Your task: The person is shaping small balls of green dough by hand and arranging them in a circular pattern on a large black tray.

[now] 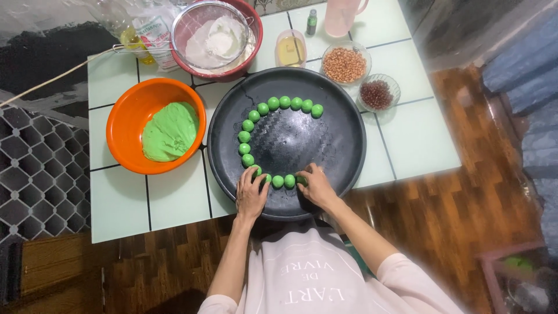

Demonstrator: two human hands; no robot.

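Both hands rest at about six o'clock on the big black tray [325, 104], which sits mid-tabletop [418, 139]. The left hand [251, 195] lies flat, fingers [247, 177] slightly spread, their tips touching the green dough ball [257, 171] at the lower left end of the curve. The right hand [317, 185] lies at the other end, fingers curled over a ball; that ball is almost wholly hidden, so I cannot tell whether it is pinched or merely covered. Between the two hands, two more balls [283, 181] lie in plain sight.

The row of green balls [273, 103] runs as an arc from about one o'clock, round through nine, down to six.

At nine o'clock from the tray stands an orange bowl [125, 110] holding a slab of green dough [170, 131]. At eleven o'clock a red bowl [253, 46] carries a wire sieve [192, 14] with white flour; its far rim is cut off by the frame edge. At twelve sits a small container of yellowish liquid [290, 49] and a little dark bottle [312, 22]. At one o'clock are a glass dish of peanuts [344, 64] and a smaller dish of dark red beans [377, 93]. A pink jug [340, 17] is cut off at the top. Bags behind the sieve are too blurred to make out.
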